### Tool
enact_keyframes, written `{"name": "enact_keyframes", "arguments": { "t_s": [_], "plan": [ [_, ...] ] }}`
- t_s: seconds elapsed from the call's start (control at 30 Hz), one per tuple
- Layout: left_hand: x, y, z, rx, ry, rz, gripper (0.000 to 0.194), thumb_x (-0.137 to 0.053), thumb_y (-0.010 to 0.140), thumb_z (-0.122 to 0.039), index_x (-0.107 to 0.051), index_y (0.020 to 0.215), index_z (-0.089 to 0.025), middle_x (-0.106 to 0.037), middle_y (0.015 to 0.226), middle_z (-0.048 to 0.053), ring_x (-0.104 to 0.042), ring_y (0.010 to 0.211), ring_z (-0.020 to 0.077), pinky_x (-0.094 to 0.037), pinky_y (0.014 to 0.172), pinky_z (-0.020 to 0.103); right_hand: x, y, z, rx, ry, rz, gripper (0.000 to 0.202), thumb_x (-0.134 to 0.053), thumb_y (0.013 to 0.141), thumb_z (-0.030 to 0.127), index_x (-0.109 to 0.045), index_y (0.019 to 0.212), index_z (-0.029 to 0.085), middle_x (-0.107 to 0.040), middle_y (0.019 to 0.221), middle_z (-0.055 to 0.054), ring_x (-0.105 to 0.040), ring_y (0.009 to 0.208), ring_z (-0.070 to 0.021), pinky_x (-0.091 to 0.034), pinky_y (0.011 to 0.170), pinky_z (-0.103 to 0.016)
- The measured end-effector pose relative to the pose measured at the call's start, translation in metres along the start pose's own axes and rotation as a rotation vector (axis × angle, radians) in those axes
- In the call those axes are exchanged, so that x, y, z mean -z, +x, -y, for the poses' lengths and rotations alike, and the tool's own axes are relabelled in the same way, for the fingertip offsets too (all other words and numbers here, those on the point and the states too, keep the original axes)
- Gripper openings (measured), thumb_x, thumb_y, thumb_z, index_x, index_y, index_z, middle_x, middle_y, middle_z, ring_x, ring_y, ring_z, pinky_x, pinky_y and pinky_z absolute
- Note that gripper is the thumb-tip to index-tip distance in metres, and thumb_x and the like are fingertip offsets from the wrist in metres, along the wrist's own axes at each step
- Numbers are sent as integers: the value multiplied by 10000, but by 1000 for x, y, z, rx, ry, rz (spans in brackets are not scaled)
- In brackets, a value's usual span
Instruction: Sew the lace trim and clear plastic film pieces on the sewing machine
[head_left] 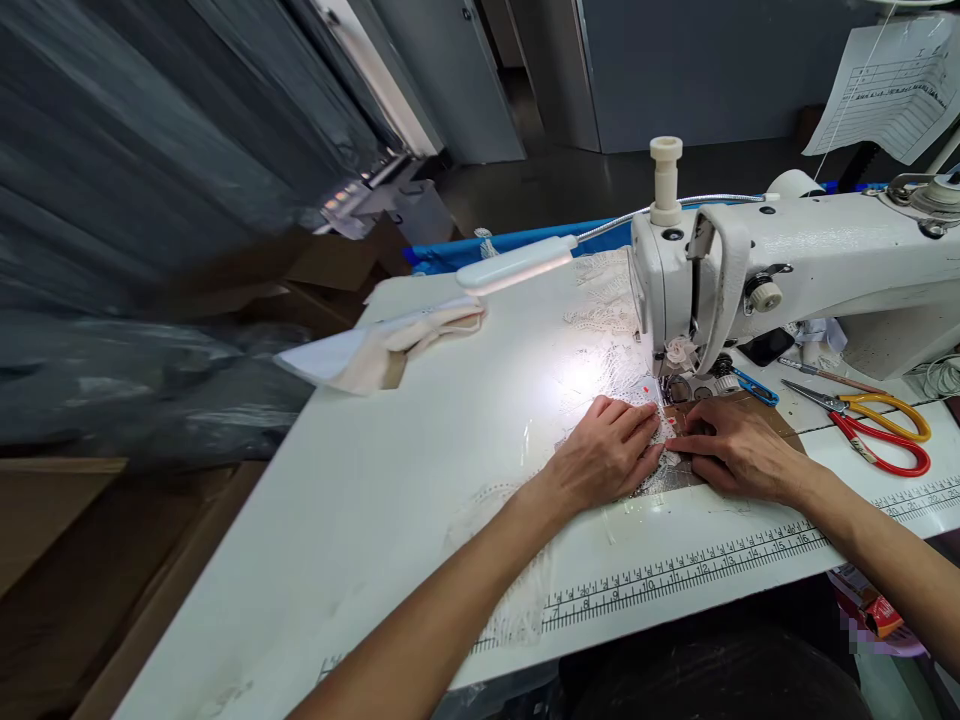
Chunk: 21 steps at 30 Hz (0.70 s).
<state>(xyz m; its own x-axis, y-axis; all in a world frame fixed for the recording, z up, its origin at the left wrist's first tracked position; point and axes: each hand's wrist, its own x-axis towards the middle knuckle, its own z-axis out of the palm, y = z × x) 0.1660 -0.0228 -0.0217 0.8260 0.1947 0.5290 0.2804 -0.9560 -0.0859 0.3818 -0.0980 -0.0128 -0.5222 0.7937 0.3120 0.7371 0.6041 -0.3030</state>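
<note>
A white sewing machine [660, 290] has its needle area lit, with white lace [611, 370] lying on the table beside and behind it. My left hand [606, 450] rests on the lace just left of the presser foot, its fingers stretched out and pressing down. Across from it, my right hand [739, 450] has the index finger stretched to the lace edge, close to my left fingertips. Its other fingers are partly bent over the metal and brown plate [679, 478]. More lace [517, 600] trails under my left forearm to the table's front edge. The lace right under my fingers is mostly hidden.
Scissors [862, 405] with yellow and red handles and a blue thread snipper [756, 388] lie right of the needle. A lamp [517, 265] reaches over the table. Folded cream fabric [390, 345] lies at the back left. A printed ruler [697, 570] runs along the front edge.
</note>
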Motion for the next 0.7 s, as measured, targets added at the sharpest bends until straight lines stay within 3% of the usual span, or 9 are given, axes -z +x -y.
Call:
{"name": "enact_keyframes", "arguments": {
  "t_s": [0.17,0.3,0.43,0.7],
  "plan": [
    [0,0,0,7,1,6,219,-457,972,-237,-611,1078,-123,-693,1041,122,-593,810,224,-458,670,379,-2,-1,-2,2,-9,5,324,-457,921,186,-707,1119,240,-584,981,-91,-539,913,-199,-486,797,-355],
    [2,-1,-8,84,-9,34,236,-430,988,-254,-621,1089,-160,-688,1085,113,-603,835,223,-472,707,395,-1,-1,-1,-9,-20,45,323,-452,928,194,-698,1133,236,-586,991,-95,-541,927,-206,-489,802,-364],
    [4,-1,-15,129,15,62,261,-420,999,-263,-613,1104,-124,-673,1119,147,-627,887,236,-502,727,391,-1,1,1,3,-40,41,320,-451,924,183,-699,1119,229,-587,980,-96,-543,919,-209,-488,805,-367],
    [-2,6,10,13,-109,94,318,-348,1022,-239,-618,1130,-110,-674,1158,134,-643,1075,220,-564,919,411,-2,5,4,-32,-134,34,319,-413,952,175,-673,1133,205,-581,937,-98,-532,837,-191,-503,721,-340]
  ]
}}
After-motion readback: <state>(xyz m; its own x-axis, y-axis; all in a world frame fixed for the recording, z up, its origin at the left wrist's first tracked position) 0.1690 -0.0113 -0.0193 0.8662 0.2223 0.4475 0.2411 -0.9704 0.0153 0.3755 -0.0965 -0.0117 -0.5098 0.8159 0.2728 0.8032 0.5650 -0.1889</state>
